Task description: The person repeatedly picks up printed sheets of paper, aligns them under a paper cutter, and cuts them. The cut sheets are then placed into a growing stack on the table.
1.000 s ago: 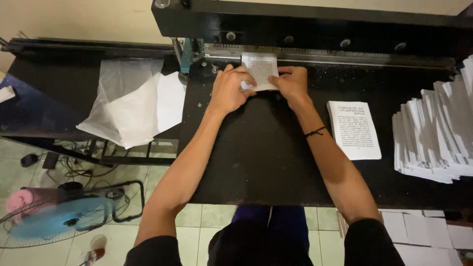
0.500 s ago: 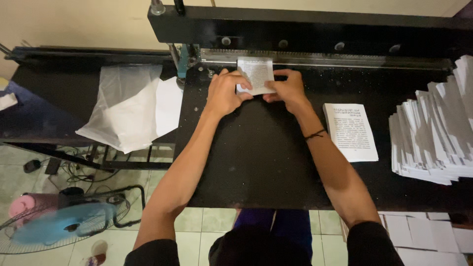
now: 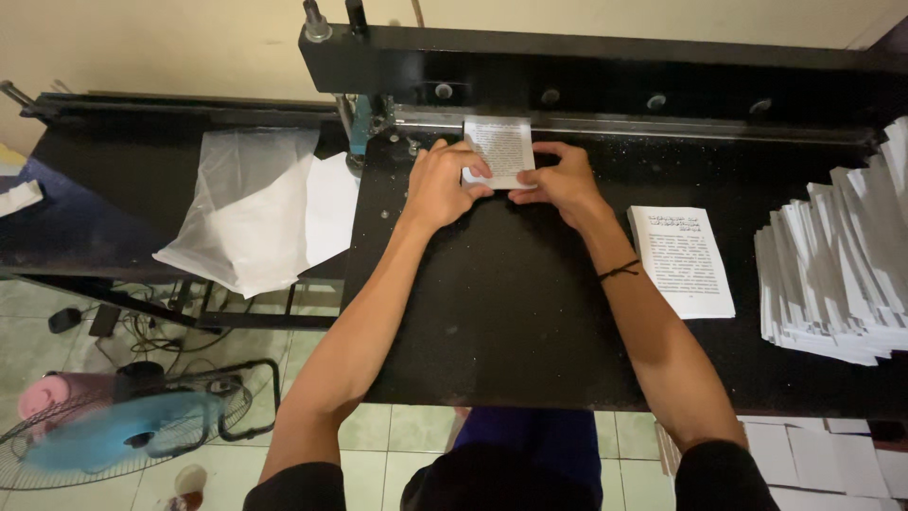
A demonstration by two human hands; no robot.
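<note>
Printed paper stack (image 3: 499, 149) pinched between left hand (image 3: 440, 185) and right hand (image 3: 560, 185), fingers closed on its edges; sheets could skew under the far cutter bar (image 3: 605, 66).

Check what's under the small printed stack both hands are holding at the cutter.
The small printed stack lies on the black cutter bed, its far edge at the metal rail. Left hand and right hand cover its near corners; anything beneath is hidden.
</note>
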